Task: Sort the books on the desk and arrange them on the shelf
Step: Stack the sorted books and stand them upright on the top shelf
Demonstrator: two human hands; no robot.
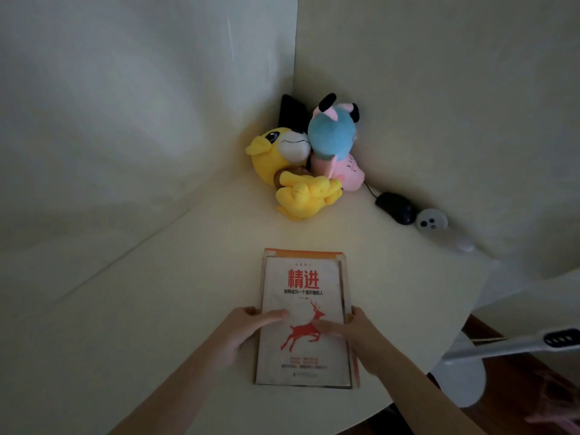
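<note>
Looking down from the head camera, we see a cream desk (150, 309) set into a corner between two pale walls. Near its front edge lies a stack of books (303, 350), flat and squared to us. The white book (301, 302) on top shows a red title and a red leaping deer. Beneath it an orange book (303, 253) peeks out along the far edge and down the right side.

Both forearms reach in from the bottom of the view and angle toward each other. The left hand (241, 332) clasps the left edge of the stack about halfway along, with its thumb laid flat across the white cover toward the deer and its fingers curled at the side. The right hand (361, 339) mirrors it on the right edge: the thumb rests on the cover beside the deer's legs and the fingertips hook over the orange rim. We cannot tell whether the stack is lifted or resting on the desk.

In the corner behind, a yellow plush toy (292, 174) leans against a blue and pink plush toy (332, 139). To their right, along the wall, sit a black mouse (395, 207) and, just beside it, a white controller (434, 222).
</note>
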